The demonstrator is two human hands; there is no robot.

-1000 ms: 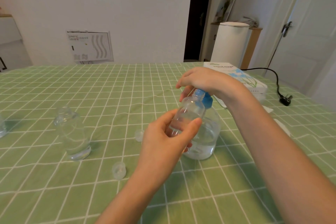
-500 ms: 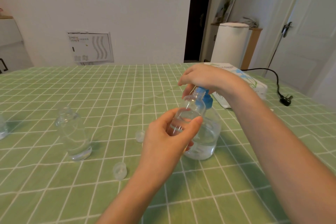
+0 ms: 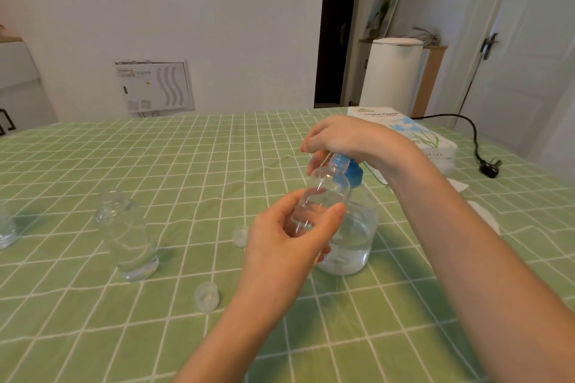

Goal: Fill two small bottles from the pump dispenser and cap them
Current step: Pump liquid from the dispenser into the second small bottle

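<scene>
Little has moved: mid-frame, the right hand (image 3: pixel 351 140) still curls over the pump dispenser (image 3: pixel 357 233), the left hand (image 3: pixel 289 239) gripping a small bottle (image 3: pixel 325 193) at its spout. Filling looks barely begun; the second bottle (image 3: pixel 130 236), left, stands uncapped, a cap (image 3: pixel 207 295) nearby.

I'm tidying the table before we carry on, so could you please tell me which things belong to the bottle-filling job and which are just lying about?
Job in hand:
pump dispenser, right hand on its head
small bottle, held in the left hand
second bottle, standing apart
near cap, far cap

Lying about:
tissue box
power plug
white bin beyond the table
</scene>
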